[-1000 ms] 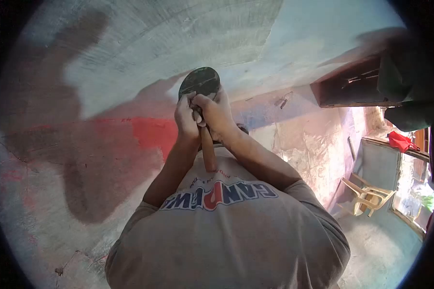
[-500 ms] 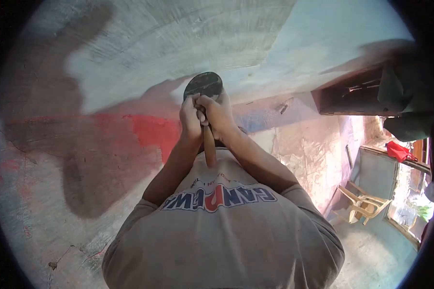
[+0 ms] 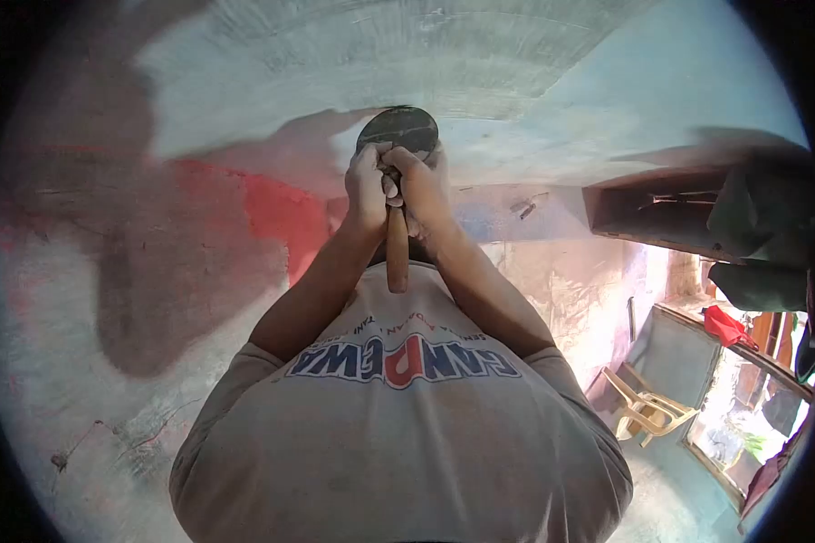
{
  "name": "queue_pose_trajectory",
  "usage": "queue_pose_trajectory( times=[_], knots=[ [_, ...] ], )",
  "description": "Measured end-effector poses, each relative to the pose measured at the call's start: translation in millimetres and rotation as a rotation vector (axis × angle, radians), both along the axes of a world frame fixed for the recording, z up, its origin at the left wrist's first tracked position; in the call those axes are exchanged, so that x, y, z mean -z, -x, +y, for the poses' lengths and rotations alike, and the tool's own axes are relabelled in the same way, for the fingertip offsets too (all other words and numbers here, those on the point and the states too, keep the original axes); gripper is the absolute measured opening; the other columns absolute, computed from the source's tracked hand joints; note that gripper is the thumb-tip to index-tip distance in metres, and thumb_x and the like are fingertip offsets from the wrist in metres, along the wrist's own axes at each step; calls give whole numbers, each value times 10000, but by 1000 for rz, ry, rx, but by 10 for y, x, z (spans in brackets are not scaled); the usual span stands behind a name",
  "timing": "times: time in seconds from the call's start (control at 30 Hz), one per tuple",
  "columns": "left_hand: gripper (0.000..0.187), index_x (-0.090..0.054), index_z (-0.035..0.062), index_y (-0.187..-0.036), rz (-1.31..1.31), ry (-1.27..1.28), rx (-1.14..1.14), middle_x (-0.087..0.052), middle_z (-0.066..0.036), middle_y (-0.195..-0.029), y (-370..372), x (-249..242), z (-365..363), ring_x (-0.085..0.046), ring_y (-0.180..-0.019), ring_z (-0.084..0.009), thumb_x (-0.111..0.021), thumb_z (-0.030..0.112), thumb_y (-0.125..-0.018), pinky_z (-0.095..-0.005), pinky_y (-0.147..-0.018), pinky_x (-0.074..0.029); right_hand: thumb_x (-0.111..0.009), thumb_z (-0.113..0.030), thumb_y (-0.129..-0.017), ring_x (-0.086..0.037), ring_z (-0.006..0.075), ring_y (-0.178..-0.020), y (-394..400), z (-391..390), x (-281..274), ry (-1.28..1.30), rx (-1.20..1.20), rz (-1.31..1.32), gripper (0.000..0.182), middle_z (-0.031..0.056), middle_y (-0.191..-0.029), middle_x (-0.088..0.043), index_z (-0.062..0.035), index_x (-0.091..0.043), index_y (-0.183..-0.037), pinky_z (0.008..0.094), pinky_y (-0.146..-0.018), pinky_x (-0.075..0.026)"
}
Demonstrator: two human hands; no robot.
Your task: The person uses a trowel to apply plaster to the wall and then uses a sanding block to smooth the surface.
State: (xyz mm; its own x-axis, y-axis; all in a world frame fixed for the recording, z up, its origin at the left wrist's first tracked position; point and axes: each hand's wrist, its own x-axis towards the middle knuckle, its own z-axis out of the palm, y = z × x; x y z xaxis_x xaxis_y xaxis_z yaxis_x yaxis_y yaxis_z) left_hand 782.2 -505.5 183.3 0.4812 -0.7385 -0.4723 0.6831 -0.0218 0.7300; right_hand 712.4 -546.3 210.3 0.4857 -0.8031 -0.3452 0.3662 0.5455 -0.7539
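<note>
Both hands are together in front of my chest, wrapped around a tool with a wooden handle [image 3: 397,262] and a dark, rounded, flat head [image 3: 409,128]. My left hand [image 3: 367,188] closes on it from the left, its fingers curled at the base of the head. From the right, my right hand [image 3: 423,187] grips the same spot, pressed against the left. The handle points back toward my shirt [image 3: 407,434]. In this view the head overlaps the pale, scraped-looking wall surface [image 3: 453,81] before me. What lies between the palms is hidden.
Red paint [image 3: 285,222] and worn plaster cover the wall at left, under a large shadow. At right are a dark recessed shelf [image 3: 638,204], a tilted wooden chair [image 3: 647,412], a red cloth [image 3: 726,326] and a bright window opening [image 3: 738,434].
The tool and both hands sit slightly higher and farther right in view. The surroundings have shifted too, as my head moved. My grip looks the same.
</note>
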Motion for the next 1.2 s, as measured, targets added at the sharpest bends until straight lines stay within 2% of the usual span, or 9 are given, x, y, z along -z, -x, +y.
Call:
queue_pose_trajectory(
  times=[0.2, 0.37, 0.47, 0.57, 0.6, 0.73, 0.83, 0.97, 1.2],
  knots=[
    [291, -561, 67, -875, 28, 34, 39, -412, 62, -577, 73, -180, 99, -355, -432, -44, -397, 268, -1006, -202, -389, -280, -516, 38, -817, -502, 121, -397, 79, 83, -126, -44, -22, -62, 78, 61, -592, -553, -3, -566, -773, 245, -329, -328],
    [299, -573, 70, -865, 54, 8, 33, -440, 57, -588, 38, -10, 82, -361, -435, -41, -392, 262, -1004, -199, -393, -296, -519, 38, -807, -509, 121, -413, 22, 42, 138, -21, -22, -18, 78, 57, -605, -563, -6, -580, -784, 245, -340, -345],
    [300, -547, 93, -827, 37, 35, 64, -431, 58, -602, 31, 25, 124, -366, -452, -40, -368, 249, -1009, -211, -410, -320, -531, 31, -816, -508, 122, -415, 79, 141, -110, 3, 10, -35, 86, 44, -588, -557, -16, -595, -782, 250, -341, -345],
    [298, -547, 93, -825, 18, 95, 26, -442, 52, -614, 18, 96, -11, -373, -458, -41, -364, 241, -1008, -211, -413, -315, -535, 34, -812, -506, 122, -411, -9, -40, 172, -3, -34, 26, 79, 39, -560, -546, -15, -586, -775, 254, -339, -345],
    [287, -550, 82, -878, 52, -15, 39, -440, 50, -613, -47, 144, -81, -366, -452, -44, -354, 244, -1011, -211, -414, -307, -542, 26, -807, -497, 123, -397, -64, -80, 242, -34, -36, -28, 69, 44, -543, -541, -8, -581, -762, 259, -334, -341],
    [275, -540, 50, -994, 58, 27, 52, -436, 47, -599, 61, -11, 81, -390, -437, -48, -369, 265, -1013, -208, -379, -297, -548, 20, -808, -489, 124, -380, 68, 57, 131, -16, -5, 14, 64, 51, -558, -550, -12, -573, -759, 262, -329, -346],
    [240, -549, 53, -921, 42, -22, -45, -447, -7, -563, 72, -116, 69, -374, -350, -83, -418, 246, -977, -244, -316, -289, -545, 24, -807, -500, 124, -390, 84, 71, -50, 7, -22, -25, 53, 53, -581, -554, -11, -569, -776, 259, -332, -355],
    [252, -545, 42, -965, 85, 77, 48, -466, -8, -616, 19, 38, 101, -385, -374, -73, -401, 247, -987, -235, -331, -305, -537, 10, -839, -475, 98, -388, 70, 110, -80, 17, -6, -24, 97, 37, -559, -535, -2, -569, -749, 236, -334, -315],
    [317, -548, 99, -861, 39, 50, 39, -406, 40, -582, 38, 54, -14, -399, -465, -69, -351, 302, -1004, -232, -402, -313, -525, 10, -836, -478, 101, -417, -35, -70, 93, 37, -68, -9, 63, 42, -600, -542, -5, -565, -789, 242, -350, -331]
  ],
)
